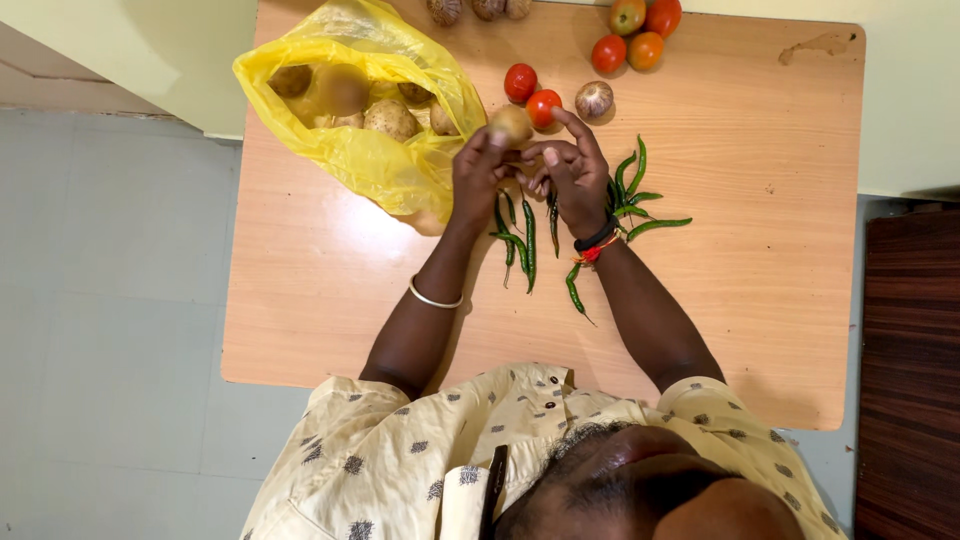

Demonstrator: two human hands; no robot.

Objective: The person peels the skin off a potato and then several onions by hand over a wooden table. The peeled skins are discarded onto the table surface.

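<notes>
My left hand (478, 175) grasps a smooth, pale brown potato (511, 123) at the fingertips, just beside the mouth of the yellow plastic bag (385, 160). My right hand (568, 170) is loosely curled, touching that potato; whether it grips anything I cannot tell. The bag is thin, crinkled and translucent, with rough potatoes (390, 118) inside. Beyond the bag's mouth lie glossy red tomatoes (531, 95); slender green chillies (522, 245) lie nearer me, on the wooden table (760, 280).
</notes>
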